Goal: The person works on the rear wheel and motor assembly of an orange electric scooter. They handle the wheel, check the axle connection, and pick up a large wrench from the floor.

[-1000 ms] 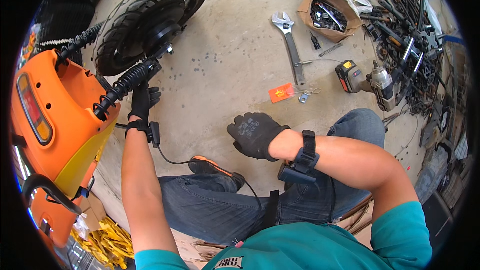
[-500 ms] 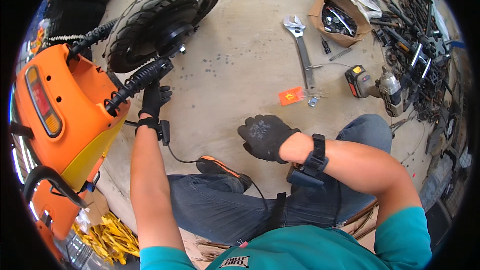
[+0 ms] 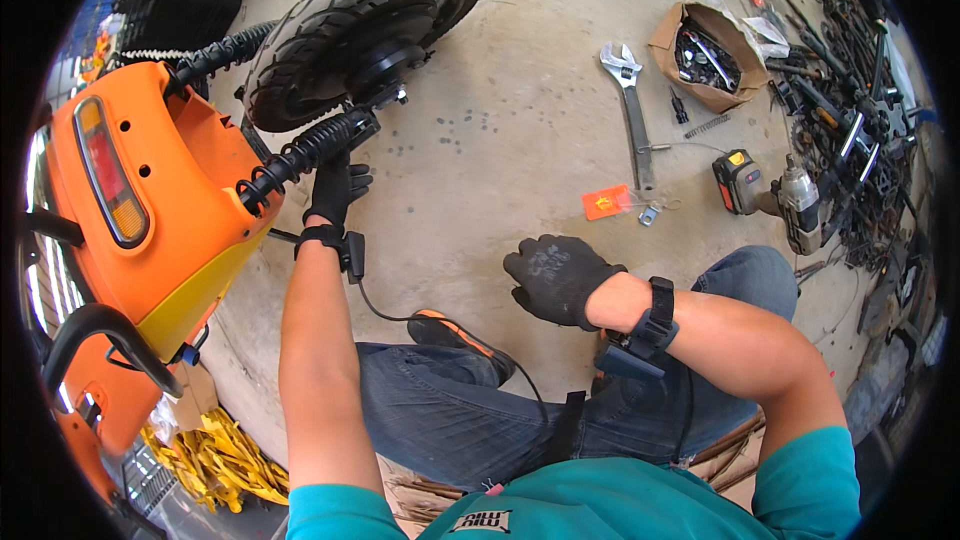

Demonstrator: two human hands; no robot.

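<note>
L hand [image 3: 338, 188], in a black glove, is btw 9 & 10 o'clock in view, up at the shock [image 3: 310, 155] & partly behind it; a few fingers stick out toward 3, the rest hidden, so can't tell if they're grasping it. Shock sits at 10, running on a slant from the orange body [image 3: 190, 195] (9 to 10, w/ tail light [image 3: 110, 175]) to just beside the axle nut [image 3: 402, 95] of the wheel [image 3: 365, 50] at 11; can't tell if shock & axle are joined. R hand [image 3: 560, 280], same kind of glove, is at 4, back up, well apart from the shock; fingers curled under, palm hidden, so can't tell if clenched or grasping smth. From R hand: orange tag [image 3: 605, 202] at 1, adj. wrench [image 3: 638, 130] beyond it, jaw end toward 12, then brown bag [image 3: 738, 97] of metal parts, also abt 1. Spring [image 3: 707, 127] lies near the bag. Driver [image 3: 775, 195] w/ battery is at 2 from R hand, metal pile [image 3: 850, 130] past it. Shoe [image 3: 455, 335] at 8 from R hand, black w/ orange trim. Cable [image 3: 395, 318] runs from L wrist unit [image 3: 354, 258] to the lap. Yellow stuff [image 3: 215, 460] abt 8 in view.
</note>
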